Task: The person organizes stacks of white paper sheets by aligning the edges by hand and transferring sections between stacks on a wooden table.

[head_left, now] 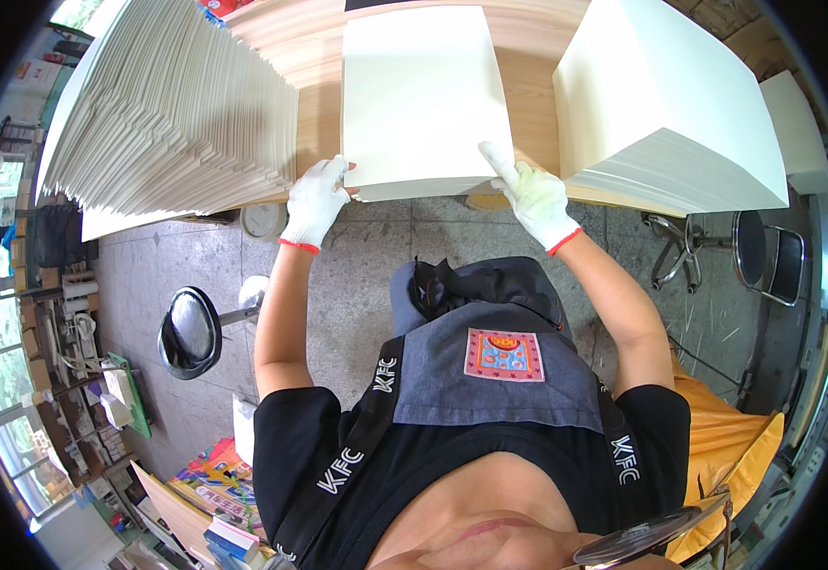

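A low stack of large white paper sheets [423, 90] lies at the middle of the wooden table, its near edge level with the table's front edge. My left hand [314, 204], in a white knitted glove with a red cuff, is closed at the stack's near left corner, with fingertips against the edge. At the near right corner my right hand [535, 201], gloved the same way, has one digit stretched over the top sheet. Its other fingers curl by the side, partly hidden. Both hands appear to grip the stack.
A tall stack of folded sheets [186, 114] with uneven edges rises on the left of the wooden table [319, 123]. A tall, even white paper stack [670, 104] stands on the right. A round stool [190, 332] is on the grey floor, and chairs stand at right.
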